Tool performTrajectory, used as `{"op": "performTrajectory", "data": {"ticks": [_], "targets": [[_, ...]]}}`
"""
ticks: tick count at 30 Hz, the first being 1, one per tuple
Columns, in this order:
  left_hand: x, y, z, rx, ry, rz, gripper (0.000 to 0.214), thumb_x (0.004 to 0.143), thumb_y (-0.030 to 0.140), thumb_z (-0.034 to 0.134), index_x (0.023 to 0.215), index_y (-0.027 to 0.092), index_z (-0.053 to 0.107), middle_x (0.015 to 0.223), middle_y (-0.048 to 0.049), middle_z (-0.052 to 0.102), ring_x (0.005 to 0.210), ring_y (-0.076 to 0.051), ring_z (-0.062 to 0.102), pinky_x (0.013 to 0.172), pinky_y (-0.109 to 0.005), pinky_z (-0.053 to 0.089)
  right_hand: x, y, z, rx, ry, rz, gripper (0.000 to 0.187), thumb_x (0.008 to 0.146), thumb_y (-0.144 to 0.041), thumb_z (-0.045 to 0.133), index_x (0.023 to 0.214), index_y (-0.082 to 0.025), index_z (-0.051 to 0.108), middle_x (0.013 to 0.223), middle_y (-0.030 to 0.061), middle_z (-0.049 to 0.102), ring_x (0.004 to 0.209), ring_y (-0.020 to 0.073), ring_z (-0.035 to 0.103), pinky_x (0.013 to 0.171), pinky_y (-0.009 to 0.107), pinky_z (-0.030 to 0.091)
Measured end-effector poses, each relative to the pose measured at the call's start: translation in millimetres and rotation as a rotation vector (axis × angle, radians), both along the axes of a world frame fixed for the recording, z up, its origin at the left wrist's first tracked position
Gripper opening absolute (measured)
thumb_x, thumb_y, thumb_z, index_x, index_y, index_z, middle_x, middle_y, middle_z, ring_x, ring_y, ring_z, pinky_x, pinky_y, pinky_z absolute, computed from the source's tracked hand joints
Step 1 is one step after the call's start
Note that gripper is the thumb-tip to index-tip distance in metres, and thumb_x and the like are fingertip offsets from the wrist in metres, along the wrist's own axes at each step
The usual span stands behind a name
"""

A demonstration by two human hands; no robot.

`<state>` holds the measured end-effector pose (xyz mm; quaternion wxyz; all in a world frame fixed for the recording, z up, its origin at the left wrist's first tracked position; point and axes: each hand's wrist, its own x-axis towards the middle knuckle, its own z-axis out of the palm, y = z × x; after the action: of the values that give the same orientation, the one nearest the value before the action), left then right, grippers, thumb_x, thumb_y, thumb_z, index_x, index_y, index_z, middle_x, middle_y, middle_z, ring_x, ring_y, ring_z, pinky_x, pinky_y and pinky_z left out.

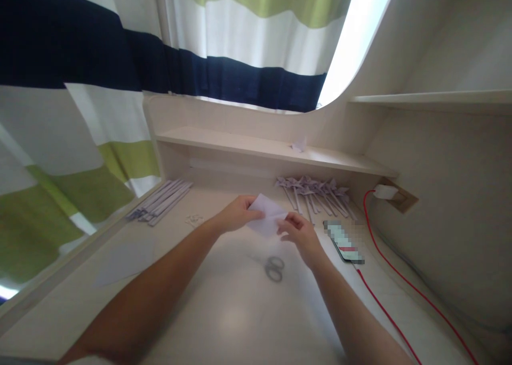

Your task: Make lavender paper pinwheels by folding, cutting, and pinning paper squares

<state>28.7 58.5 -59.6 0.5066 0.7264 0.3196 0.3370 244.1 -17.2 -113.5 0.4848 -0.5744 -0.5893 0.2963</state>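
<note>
A small square of pale paper [266, 221] with a crease across it is held up above the desk between both hands. My left hand [239, 214] pinches its left edge, thumb lying on the front. At its right corner, my right hand [299, 232] has thumb and fingertips closed on the paper. Below the hands lies a pair of scissors [274, 269] with grey handles, its blades pointing left. Several paper pinwheels [314, 189] on rolled paper sticks rest behind my right hand.
Several rolled paper sticks [160, 200] lie at the left, near small pale bits [194, 220]. Paper sheets [124, 261] lie beside my left forearm. A phone [343, 242] with a red cable [386, 306] is at the right, below a charger [385, 192]. A folded paper piece [298, 145] sits on the shelf [240, 147].
</note>
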Motion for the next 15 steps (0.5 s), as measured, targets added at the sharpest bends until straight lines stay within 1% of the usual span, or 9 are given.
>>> {"op": "performTrajectory", "data": {"ticks": [2,4,6,9,13,15], "targets": [[4.1,-4.9,-1.8,0.002,0.017,-0.016,0.028,0.071,0.028,0.07,0.092,0.011,0.078,0.08,-0.0056,0.076,0.068,-0.018,0.068,0.061,-0.025,0.05,-6.1,0.9,-0.5,0.064,0.079,-0.039,0.038,0.085,-0.057,0.067,0.079,-0.02,0.064,0.068,0.0037,0.069,0.064,0.0183,0.065,0.061,0.029,0.052],[7.1,-7.2,-4.0,0.014,0.031,0.005,0.029,0.074,0.03,0.069,0.094,0.011,0.078,0.077,-0.005,0.074,0.065,-0.017,0.066,0.057,-0.024,0.047,-10.9,-0.4,-1.6,0.129,0.124,-0.096,0.039,0.083,-0.053,0.072,0.068,-0.021,0.058,0.061,0.0012,0.065,0.059,0.0161,0.059,0.059,0.028,0.049],[8.9,-7.5,-5.8,0.034,0.046,0.049,0.03,0.075,0.032,0.069,0.095,0.01,0.077,0.074,-0.0044,0.072,0.062,-0.016,0.063,0.054,-0.023,0.045,-13.4,-2.3,-2.4,0.182,0.143,-0.148,0.039,0.083,-0.05,0.075,0.065,-0.021,0.057,0.061,-0.0001,0.063,0.057,0.0148,0.055,0.058,0.027,0.044],[10.1,-6.1,-7.4,0.073,0.078,0.113,0.029,0.076,0.032,0.068,0.092,0.01,0.078,0.071,-0.0038,0.071,0.059,-0.015,0.06,0.052,-0.023,0.042,-15.2,-4.3,-3.5,0.224,0.142,-0.195,0.037,0.084,-0.049,0.074,0.067,-0.021,0.058,0.061,-0.001,0.062,0.055,0.014,0.052,0.055,0.026,0.041],[9.8,-4.0,-8.3,0.133,0.136,0.158,0.027,0.079,0.034,0.064,0.083,0.01,0.078,0.068,-0.0028,0.068,0.059,-0.015,0.059,0.052,-0.024,0.039,-17.9,-6.5,-5.7,0.243,0.098,-0.219,0.035,0.086,-0.047,0.073,0.067,-0.021,0.058,0.062,-0.0013,0.062,0.056,0.0142,0.053,0.054,0.025,0.04],[9.8,-4.4,-8.3,0.183,0.167,0.177,0.027,0.08,0.035,0.063,0.078,0.011,0.076,0.067,-0.0018,0.067,0.061,-0.016,0.058,0.054,-0.024,0.038,-19.8,-8.5,-6.2,0.243,0.055,-0.217,0.032,0.086,-0.046,0.073,0.069,-0.021,0.061,0.064,-0.0015,0.062,0.056,0.0147,0.054,0.053,0.025,0.04]]}}
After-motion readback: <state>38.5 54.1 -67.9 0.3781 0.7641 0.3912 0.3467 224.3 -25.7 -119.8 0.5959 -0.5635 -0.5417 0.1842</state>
